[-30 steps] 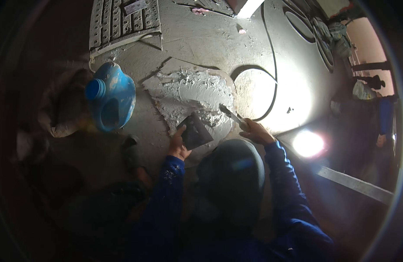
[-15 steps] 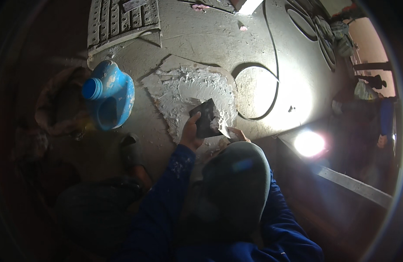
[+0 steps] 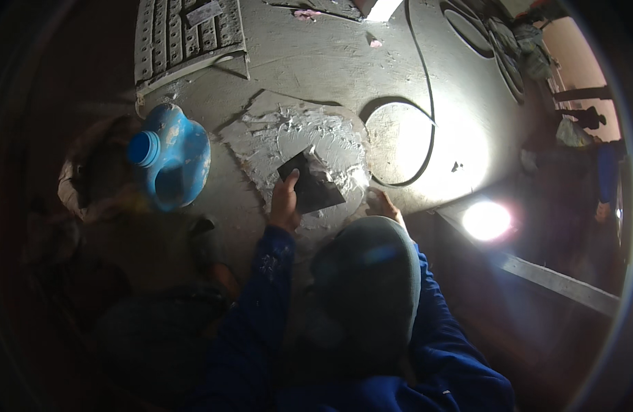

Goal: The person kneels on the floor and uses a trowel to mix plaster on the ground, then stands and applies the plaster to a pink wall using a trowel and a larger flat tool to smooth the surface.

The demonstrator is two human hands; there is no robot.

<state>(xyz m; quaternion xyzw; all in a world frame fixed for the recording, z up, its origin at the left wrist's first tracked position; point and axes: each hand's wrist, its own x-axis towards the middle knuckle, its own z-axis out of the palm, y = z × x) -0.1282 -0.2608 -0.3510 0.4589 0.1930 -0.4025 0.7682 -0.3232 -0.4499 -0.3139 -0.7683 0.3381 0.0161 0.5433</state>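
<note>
Landmark taken: the pale sheet (image 3: 270,103) on the floor, thickly smeared with white paste (image 3: 309,127). A dark flat plate (image 3: 315,191) is held tilted over the sheet's near part by the left hand (image 3: 285,202), clamped on its left edge, thumb on top. A lump of paste is carried on the plate's upper face. At the sheet's near right edge, a scraper (image 3: 361,181) is held in the curled fingers of the right hand (image 3: 381,204); its blade is blurred by glare, and contact with the paste cannot be told. The two hands are kept apart. Left of the sheet, a blue jug (image 3: 195,158) is seen, paste-spotted, mouth uncapped. A perforated metal platform (image 3: 186,51) is noted beyond and left of the sheet; a lit lamp (image 3: 486,223) is placed to its right.
</note>
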